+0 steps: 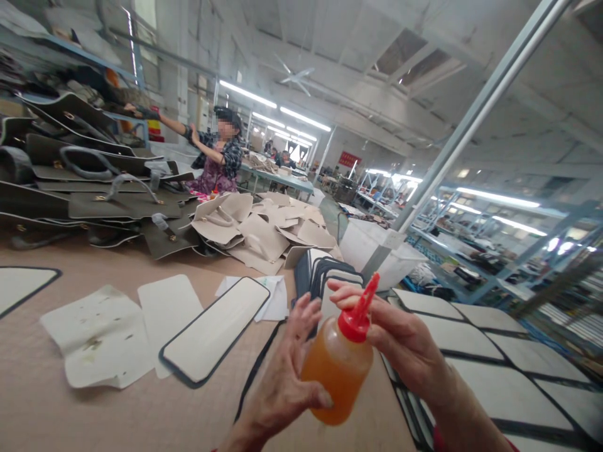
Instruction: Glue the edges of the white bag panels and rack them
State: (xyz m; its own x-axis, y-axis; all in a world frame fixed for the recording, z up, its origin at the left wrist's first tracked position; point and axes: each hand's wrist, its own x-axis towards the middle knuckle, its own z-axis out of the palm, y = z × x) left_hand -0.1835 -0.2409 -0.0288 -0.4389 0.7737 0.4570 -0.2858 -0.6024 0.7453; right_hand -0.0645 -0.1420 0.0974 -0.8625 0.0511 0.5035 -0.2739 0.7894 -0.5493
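Observation:
A translucent squeeze bottle (336, 370) with amber liquid is held up over the table, tilted slightly to the right. My left hand (287, 376) is closed around its body, thumb across the front. At the bottle's top, my right hand (409, 345) grips the red nozzle cap (354, 325) between thumb and fingers. Left of my hands lies a long white panel (219, 329) with a dark rim. A stack of similar dark-edged pieces (330, 273) stands just behind the bottle.
On the table (155, 414) lie a stained white sheet (98, 339) and a plain one (172, 314). Beige bag pieces (264, 238) and dark bag panels (117, 204) pile up behind. Rows of white panels (509, 383) fill the right. A person (221, 150) reaches left beyond the piles.

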